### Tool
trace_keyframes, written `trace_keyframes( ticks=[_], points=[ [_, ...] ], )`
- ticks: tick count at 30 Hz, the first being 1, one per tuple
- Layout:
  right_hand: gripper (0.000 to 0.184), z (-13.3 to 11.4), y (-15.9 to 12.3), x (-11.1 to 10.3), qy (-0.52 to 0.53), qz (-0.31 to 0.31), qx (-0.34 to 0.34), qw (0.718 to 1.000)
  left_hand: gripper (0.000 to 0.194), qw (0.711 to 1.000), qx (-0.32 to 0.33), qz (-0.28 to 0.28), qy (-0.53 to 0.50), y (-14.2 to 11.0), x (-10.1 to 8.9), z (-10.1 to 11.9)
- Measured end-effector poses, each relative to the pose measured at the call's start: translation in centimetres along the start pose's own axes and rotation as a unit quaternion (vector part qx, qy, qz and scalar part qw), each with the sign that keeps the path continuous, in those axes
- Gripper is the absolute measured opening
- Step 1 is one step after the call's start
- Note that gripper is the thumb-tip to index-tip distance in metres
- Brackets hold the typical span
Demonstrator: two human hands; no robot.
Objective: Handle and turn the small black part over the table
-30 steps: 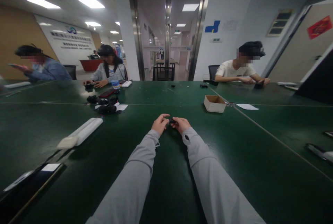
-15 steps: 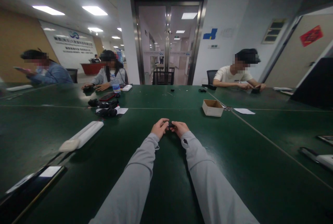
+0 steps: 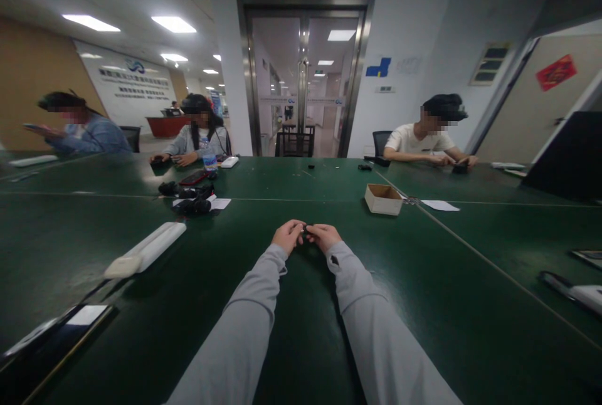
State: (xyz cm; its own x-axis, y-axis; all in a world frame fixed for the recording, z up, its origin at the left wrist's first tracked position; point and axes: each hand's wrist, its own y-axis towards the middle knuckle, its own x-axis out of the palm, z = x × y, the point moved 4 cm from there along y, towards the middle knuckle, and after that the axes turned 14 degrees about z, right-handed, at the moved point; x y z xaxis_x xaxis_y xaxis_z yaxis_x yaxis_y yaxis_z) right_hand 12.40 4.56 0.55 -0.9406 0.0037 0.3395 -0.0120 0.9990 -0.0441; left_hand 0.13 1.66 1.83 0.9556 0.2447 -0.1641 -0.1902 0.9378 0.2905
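Observation:
Both my arms, in grey sleeves, reach forward over the dark green table (image 3: 301, 305). My left hand (image 3: 287, 236) and my right hand (image 3: 325, 237) come together near the middle of the view. A small black object (image 3: 306, 229) sits pinched between their fingertips, mostly covered, and its kind is too small to make out. The fingers of each hand are closed on it from either side. An open cardboard box (image 3: 383, 200) stands ahead and to the right of my hands.
Left lie a white power strip (image 3: 153, 248), a phone-like dark device (image 3: 70, 330) and black gear (image 3: 192, 198) on paper. A water bottle (image 3: 207, 155) stands farther back. Several people sit around the far side; one (image 3: 430, 135) handles a dark object. White paper (image 3: 441, 205) lies right of the box.
The camera view has tilted slightly, so the scene sits a little lower. My hands stay together on the small black object, with the right fingers slightly shifted and less of it showing.

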Motion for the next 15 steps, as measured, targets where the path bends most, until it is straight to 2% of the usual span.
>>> trace_keyframes(
  ticks=[15],
  points=[
    [0.02, 0.19, 0.11, -0.14, 0.01, 0.015, -0.012, 1.0, 0.032, 1.0, 0.009, 0.004, -0.022, 0.25, -0.16, -0.44]
  ],
)
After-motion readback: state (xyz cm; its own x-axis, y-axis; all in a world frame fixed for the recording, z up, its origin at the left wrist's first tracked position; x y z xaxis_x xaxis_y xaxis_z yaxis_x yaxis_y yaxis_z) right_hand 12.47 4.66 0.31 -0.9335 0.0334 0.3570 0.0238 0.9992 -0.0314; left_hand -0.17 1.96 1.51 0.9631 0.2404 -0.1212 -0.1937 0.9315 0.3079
